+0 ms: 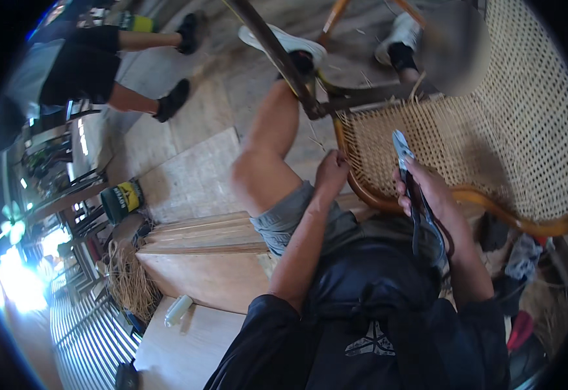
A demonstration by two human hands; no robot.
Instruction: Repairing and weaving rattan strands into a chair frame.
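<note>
A chair with a woven cane seat [401, 127] and a curved orange-brown wooden frame [382, 203] leans in front of me. My left hand [332, 172] is at the frame's left edge, its fingers pinched together. A thin strand seems to run by the fingertips, but what they grip is too small to make out. My right hand [430, 188] holds a pair of snips [415, 218] with silver jaws and dark, curved handles. The jaws point up and away, over the cane seat and apart from it.
A wooden box-like bench [206, 276] stands to my left, with a pale roll [178, 311] near it. Beyond lie a bundle of loose cane strands [131, 279] and a dark green-yellow bucket [121, 198]. One person [82, 71] stands far left; another's shoe [397, 36] shows behind the chair.
</note>
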